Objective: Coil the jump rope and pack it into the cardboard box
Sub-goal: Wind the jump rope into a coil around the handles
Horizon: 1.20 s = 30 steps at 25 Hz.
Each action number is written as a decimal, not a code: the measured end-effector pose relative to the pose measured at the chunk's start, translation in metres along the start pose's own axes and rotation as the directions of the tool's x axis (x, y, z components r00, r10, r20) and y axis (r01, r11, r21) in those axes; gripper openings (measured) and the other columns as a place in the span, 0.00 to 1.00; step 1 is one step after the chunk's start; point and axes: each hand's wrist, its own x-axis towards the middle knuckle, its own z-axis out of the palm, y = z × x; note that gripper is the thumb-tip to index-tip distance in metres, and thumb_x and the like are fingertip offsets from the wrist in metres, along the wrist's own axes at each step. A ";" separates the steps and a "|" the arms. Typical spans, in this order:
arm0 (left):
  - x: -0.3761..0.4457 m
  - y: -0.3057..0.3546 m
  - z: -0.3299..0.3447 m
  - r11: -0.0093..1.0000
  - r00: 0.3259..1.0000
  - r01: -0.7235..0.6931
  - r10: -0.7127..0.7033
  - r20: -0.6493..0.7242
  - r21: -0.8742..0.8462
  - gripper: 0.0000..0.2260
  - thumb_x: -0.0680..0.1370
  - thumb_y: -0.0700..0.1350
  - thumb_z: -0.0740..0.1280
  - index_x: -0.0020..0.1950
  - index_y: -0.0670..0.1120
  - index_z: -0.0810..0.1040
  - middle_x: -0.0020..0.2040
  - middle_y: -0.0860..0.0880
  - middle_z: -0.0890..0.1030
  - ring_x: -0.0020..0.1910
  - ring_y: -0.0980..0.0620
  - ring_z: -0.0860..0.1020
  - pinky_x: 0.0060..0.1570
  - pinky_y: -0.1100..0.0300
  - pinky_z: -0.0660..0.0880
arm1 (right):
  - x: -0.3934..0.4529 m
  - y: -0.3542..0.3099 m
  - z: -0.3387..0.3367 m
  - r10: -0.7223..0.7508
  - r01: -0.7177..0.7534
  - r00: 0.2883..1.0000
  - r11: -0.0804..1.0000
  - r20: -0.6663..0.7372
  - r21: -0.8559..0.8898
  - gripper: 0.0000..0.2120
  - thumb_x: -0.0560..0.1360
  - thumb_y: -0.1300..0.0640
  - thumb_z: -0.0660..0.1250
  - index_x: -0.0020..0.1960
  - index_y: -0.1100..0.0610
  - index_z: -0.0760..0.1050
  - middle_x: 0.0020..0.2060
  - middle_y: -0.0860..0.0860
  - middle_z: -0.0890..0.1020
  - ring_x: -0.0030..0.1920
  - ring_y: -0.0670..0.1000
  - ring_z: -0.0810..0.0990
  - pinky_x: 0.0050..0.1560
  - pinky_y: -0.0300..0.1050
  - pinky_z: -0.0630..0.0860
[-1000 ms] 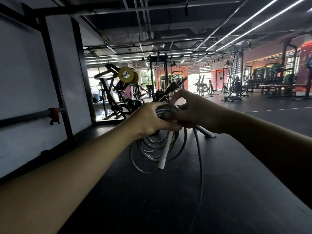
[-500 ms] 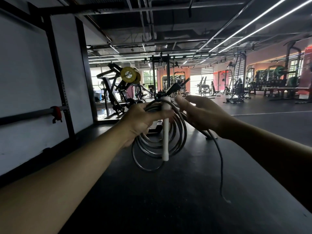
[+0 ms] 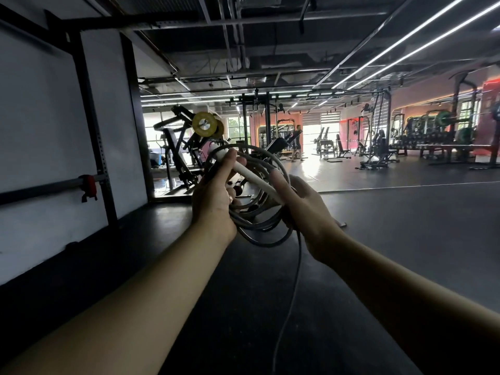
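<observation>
Rope (image 3: 257, 220): coiled between both hands, loose tail dropping toward six o'clock.
Left hand (image 3: 213, 198): gripping coil and white handle (image 3: 254, 178).
Right hand (image 3: 303, 209): fingers curled round the coil's three o'clock side.

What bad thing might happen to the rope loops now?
1. The left hand holds many loops of the jump rope plus the white handle at once; a loose grip might let the coil spring apart.
2. A long loose tail hangs from the right hand toward the floor. It might snag or get stepped on and tug the coil.
3. No cardboard box is in view, so the bundle may have to be carried.
</observation>
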 end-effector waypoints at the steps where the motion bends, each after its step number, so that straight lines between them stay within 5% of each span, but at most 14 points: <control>1: 0.000 -0.002 -0.001 0.999 1.000 0.004 -0.005 -0.026 -0.034 0.12 0.70 0.62 0.76 0.44 0.55 0.89 0.49 0.59 0.83 0.39 0.56 0.71 0.42 0.59 0.71 | -0.001 0.000 0.001 -0.003 0.003 1.000 0.999 -0.008 0.043 0.24 0.74 0.34 0.66 0.58 0.51 0.80 0.40 0.45 0.83 0.30 0.36 0.78 0.32 0.30 0.70; 4: 0.002 -0.009 -0.005 0.996 0.997 0.011 -0.018 -0.078 -0.086 0.23 0.63 0.66 0.77 0.49 0.53 0.89 0.56 0.53 0.86 0.52 0.52 0.76 0.62 0.49 0.77 | -0.004 0.000 0.007 -0.036 0.035 0.999 0.992 0.007 0.124 0.17 0.76 0.43 0.71 0.56 0.55 0.82 0.39 0.50 0.85 0.33 0.39 0.81 0.32 0.31 0.75; 6: 0.000 -0.011 -0.007 0.996 0.997 0.030 -0.036 -0.073 -0.081 0.28 0.59 0.68 0.77 0.51 0.52 0.89 0.60 0.49 0.85 0.52 0.50 0.76 0.65 0.42 0.76 | -0.004 0.000 0.010 -0.077 0.079 0.997 0.990 -0.026 0.116 0.15 0.76 0.46 0.72 0.55 0.57 0.83 0.38 0.53 0.85 0.35 0.45 0.82 0.35 0.34 0.77; 9: -0.002 -0.006 -0.009 0.995 0.995 0.093 -0.095 -0.040 -0.039 0.26 0.67 0.66 0.76 0.57 0.50 0.85 0.59 0.49 0.83 0.48 0.51 0.76 0.57 0.49 0.80 | -0.001 -0.002 0.010 -0.056 0.058 0.998 0.996 -0.035 0.062 0.17 0.78 0.46 0.70 0.53 0.60 0.84 0.33 0.52 0.82 0.28 0.41 0.78 0.28 0.32 0.71; 13: 0.000 -0.001 -0.011 0.992 0.994 0.113 -0.113 -0.002 -0.064 0.22 0.72 0.63 0.74 0.57 0.49 0.83 0.54 0.51 0.80 0.31 0.57 0.69 0.34 0.63 0.73 | 0.000 -0.004 0.012 -0.031 0.030 0.999 0.998 0.013 0.055 0.17 0.80 0.46 0.67 0.56 0.59 0.82 0.35 0.48 0.81 0.27 0.39 0.75 0.28 0.30 0.69; 16: -0.004 -0.005 -0.014 0.993 0.994 0.109 -0.109 0.002 -0.052 0.22 0.74 0.63 0.72 0.60 0.50 0.82 0.58 0.51 0.84 0.30 0.63 0.73 0.33 0.63 0.75 | -0.004 -0.009 0.013 -0.041 0.039 0.999 0.994 0.017 0.105 0.14 0.81 0.51 0.67 0.57 0.62 0.81 0.37 0.52 0.80 0.23 0.38 0.75 0.23 0.28 0.68; 19: -0.008 -0.009 -0.017 0.988 0.990 0.131 -0.127 0.063 -0.078 0.24 0.74 0.64 0.71 0.64 0.51 0.81 0.59 0.53 0.84 0.41 0.67 0.76 0.32 0.63 0.77 | -0.007 -0.010 0.013 -0.036 0.029 0.999 0.984 0.032 0.175 0.12 0.81 0.54 0.67 0.56 0.62 0.81 0.36 0.53 0.82 0.24 0.38 0.76 0.25 0.29 0.70; 24: -0.005 -0.015 -0.025 0.979 0.978 0.196 -0.191 0.085 -0.048 0.19 0.74 0.63 0.72 0.58 0.52 0.82 0.40 0.57 0.79 0.30 0.59 0.72 0.33 0.62 0.72 | -0.002 -0.007 0.011 -0.017 -0.004 0.995 0.976 0.095 0.218 0.15 0.81 0.55 0.67 0.59 0.67 0.76 0.30 0.51 0.77 0.23 0.40 0.72 0.23 0.32 0.67; 27: -0.005 -0.007 -0.037 0.978 0.952 0.192 -0.206 0.224 0.084 0.19 0.73 0.61 0.72 0.57 0.51 0.82 0.42 0.55 0.84 0.36 0.56 0.82 0.46 0.54 0.77 | 0.007 -0.010 -0.005 -0.033 0.013 0.980 0.995 0.196 0.103 0.09 0.82 0.53 0.65 0.56 0.59 0.77 0.28 0.45 0.74 0.24 0.41 0.67 0.23 0.34 0.62; 30: 0.005 0.012 -0.056 0.950 0.946 0.020 -0.119 0.300 0.313 0.28 0.69 0.58 0.72 0.68 0.51 0.78 0.50 0.53 0.87 0.52 0.49 0.85 0.60 0.47 0.75 | 0.016 -0.024 -0.028 -0.036 0.091 0.944 0.984 0.329 -0.153 0.09 0.82 0.52 0.66 0.53 0.58 0.76 0.30 0.46 0.74 0.26 0.42 0.69 0.25 0.36 0.64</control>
